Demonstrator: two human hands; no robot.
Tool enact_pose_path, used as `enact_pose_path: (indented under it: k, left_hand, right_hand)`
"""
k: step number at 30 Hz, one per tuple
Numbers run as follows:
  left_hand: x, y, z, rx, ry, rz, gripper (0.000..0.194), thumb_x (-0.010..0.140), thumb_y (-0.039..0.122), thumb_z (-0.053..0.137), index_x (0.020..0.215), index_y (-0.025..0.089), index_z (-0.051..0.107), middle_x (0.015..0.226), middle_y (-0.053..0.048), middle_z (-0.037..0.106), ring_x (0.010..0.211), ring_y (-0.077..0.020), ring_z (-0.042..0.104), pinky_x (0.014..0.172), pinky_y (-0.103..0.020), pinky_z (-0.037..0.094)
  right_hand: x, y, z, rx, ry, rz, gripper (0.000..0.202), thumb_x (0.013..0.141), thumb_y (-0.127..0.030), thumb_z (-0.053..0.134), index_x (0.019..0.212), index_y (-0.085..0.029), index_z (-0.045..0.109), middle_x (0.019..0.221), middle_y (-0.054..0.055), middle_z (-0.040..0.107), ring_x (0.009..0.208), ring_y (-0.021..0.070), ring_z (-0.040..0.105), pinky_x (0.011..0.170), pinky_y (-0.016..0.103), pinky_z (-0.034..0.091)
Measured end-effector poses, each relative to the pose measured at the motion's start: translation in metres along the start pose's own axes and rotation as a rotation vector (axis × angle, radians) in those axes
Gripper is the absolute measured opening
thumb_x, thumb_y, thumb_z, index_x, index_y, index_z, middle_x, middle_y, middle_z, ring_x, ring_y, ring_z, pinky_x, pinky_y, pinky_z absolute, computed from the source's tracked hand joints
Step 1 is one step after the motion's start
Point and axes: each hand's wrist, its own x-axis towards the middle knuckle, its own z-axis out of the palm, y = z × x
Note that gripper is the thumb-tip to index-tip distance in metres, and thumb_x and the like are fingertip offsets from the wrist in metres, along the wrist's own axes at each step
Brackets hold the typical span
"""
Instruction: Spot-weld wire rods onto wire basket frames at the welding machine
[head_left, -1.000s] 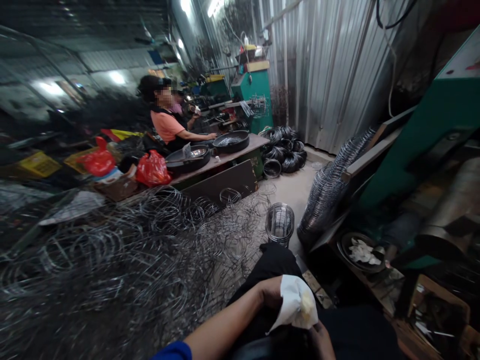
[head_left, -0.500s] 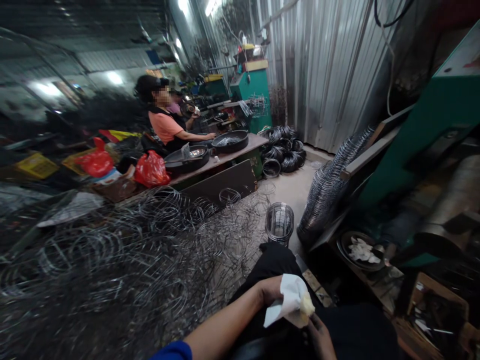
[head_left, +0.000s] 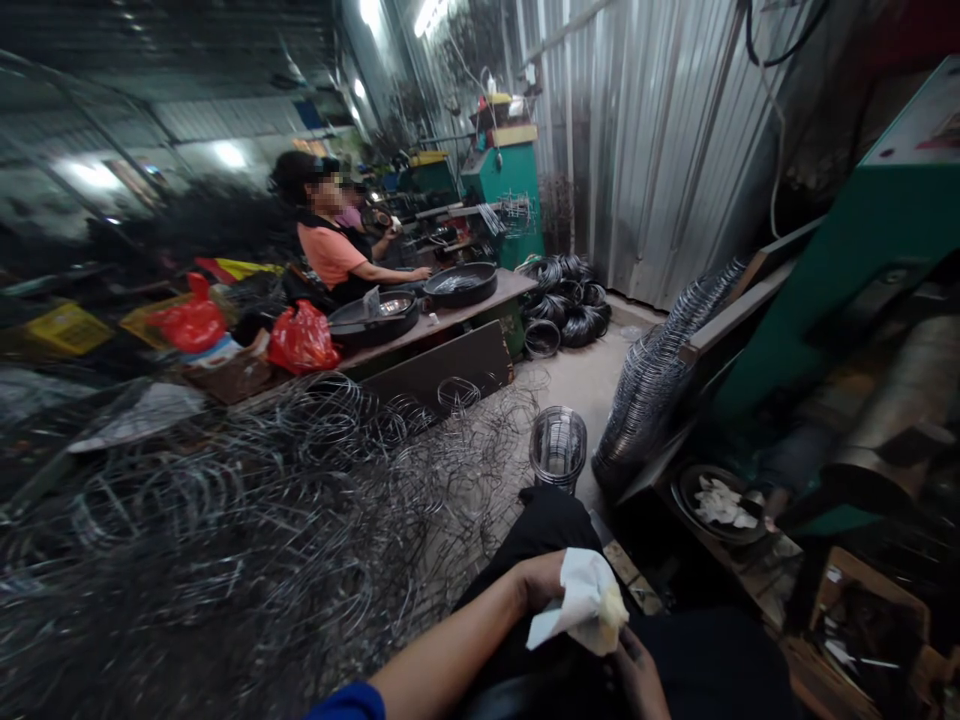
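In front of my lap, my left hand (head_left: 541, 582) is closed around a crumpled white tissue (head_left: 581, 590). A soft-looking pale yellow piece (head_left: 612, 610) pokes out of the tissue's right side; what it is cannot be made out. From below right, my right hand (head_left: 640, 672) meets that piece with bent fingers, partly hidden under it. Both hands stay low over my dark trousers (head_left: 555, 525).
Tangled wire rings (head_left: 315, 500) cover the floor at left. A stack of wire frames (head_left: 559, 445) stands ahead, with a taller wire stack (head_left: 637, 390) beside a green machine (head_left: 840, 250). Across a bench (head_left: 405, 350) with black pans, a person (head_left: 330, 250) sits. A bowl (head_left: 686, 500) holds crumpled white tissues.
My hands, the tissue and the yellow piece keep nearly the same place. The view has shifted very slightly.
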Motion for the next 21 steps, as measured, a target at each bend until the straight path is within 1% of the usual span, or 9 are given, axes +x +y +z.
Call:
enact_pose_path:
  k: [2, 5, 8, 11, 14, 15, 18, 21]
  left_hand:
    - [-0.002, -0.003, 0.003, -0.005, 0.020, -0.004, 0.049, 0.042, 0.040, 0.091, 0.079, 0.012, 0.076, 0.075, -0.004, 0.067, 0.065, -0.0134, 0.056, 0.061, -0.022, 0.048]
    - [-0.004, -0.002, 0.006, 0.019, 0.022, -0.002, 0.049, 0.040, 0.040, 0.092, 0.077, 0.013, 0.075, 0.071, -0.003, 0.065, 0.064, -0.0132, 0.054, 0.060, -0.022, 0.047]
    - [-0.003, 0.004, 0.003, 0.084, 0.016, 0.020, 0.046, 0.041, 0.039, 0.091, 0.075, 0.013, 0.075, 0.070, -0.003, 0.066, 0.063, -0.0124, 0.053, 0.058, -0.022, 0.045]
    - [-0.004, 0.013, 0.001, 0.161, -0.017, 0.049, 0.045, 0.039, 0.038, 0.092, 0.072, 0.011, 0.075, 0.070, -0.004, 0.068, 0.067, -0.0136, 0.055, 0.065, -0.024, 0.047]
    - [-0.007, 0.015, 0.003, 0.193, -0.046, 0.057, 0.051, 0.044, 0.046, 0.091, 0.075, 0.010, 0.075, 0.077, -0.008, 0.070, 0.073, -0.0172, 0.060, 0.071, -0.028, 0.050]
    - [-0.008, 0.014, 0.005, 0.192, -0.036, 0.064, 0.053, 0.045, 0.049, 0.090, 0.078, 0.010, 0.076, 0.079, -0.009, 0.070, 0.074, -0.0178, 0.061, 0.072, -0.028, 0.050]
    - [-0.012, 0.009, 0.009, 0.184, 0.015, 0.074, 0.056, 0.045, 0.051, 0.089, 0.083, 0.012, 0.076, 0.081, -0.010, 0.071, 0.073, -0.0190, 0.062, 0.068, -0.028, 0.051]
    - [-0.013, 0.007, 0.005, 0.196, 0.034, 0.066, 0.050, 0.048, 0.048, 0.088, 0.082, 0.013, 0.076, 0.080, -0.010, 0.071, 0.070, -0.0189, 0.061, 0.063, -0.028, 0.050]
  right_hand:
    - [-0.001, -0.002, 0.000, 0.011, -0.015, 0.011, 0.065, 0.041, -0.062, 0.088, 0.081, -0.014, 0.068, 0.051, -0.005, 0.052, 0.043, 0.0082, 0.042, 0.043, 0.019, 0.030]
    - [0.000, -0.001, -0.002, 0.007, -0.029, 0.026, 0.062, 0.040, -0.060, 0.089, 0.074, -0.015, 0.066, 0.051, -0.005, 0.050, 0.045, 0.0082, 0.041, 0.043, 0.020, 0.029]
    - [0.004, 0.006, -0.007, 0.012, -0.046, -0.007, 0.057, 0.046, -0.058, 0.089, 0.075, -0.016, 0.065, 0.053, -0.005, 0.050, 0.047, 0.0085, 0.041, 0.044, 0.020, 0.031]
    - [0.007, 0.016, -0.012, 0.022, -0.058, -0.021, 0.052, 0.052, -0.053, 0.090, 0.080, -0.017, 0.065, 0.055, -0.007, 0.049, 0.049, 0.0083, 0.041, 0.045, 0.019, 0.030]
    - [0.007, 0.021, -0.014, 0.037, -0.085, -0.018, 0.051, 0.056, -0.052, 0.090, 0.083, -0.018, 0.064, 0.056, -0.007, 0.047, 0.050, 0.0082, 0.041, 0.045, 0.019, 0.030]
    - [0.006, 0.021, -0.014, 0.043, -0.098, -0.019, 0.051, 0.056, -0.052, 0.090, 0.083, -0.018, 0.064, 0.056, -0.007, 0.047, 0.050, 0.0081, 0.041, 0.045, 0.019, 0.030]
    - [0.005, 0.018, -0.013, 0.048, -0.103, -0.028, 0.052, 0.054, -0.053, 0.091, 0.080, -0.017, 0.063, 0.057, -0.007, 0.047, 0.049, 0.0073, 0.040, 0.045, 0.018, 0.028]
    - [0.005, 0.017, -0.012, 0.041, -0.090, -0.035, 0.054, 0.052, -0.054, 0.091, 0.080, -0.017, 0.063, 0.057, -0.007, 0.047, 0.049, 0.0069, 0.040, 0.044, 0.018, 0.028]
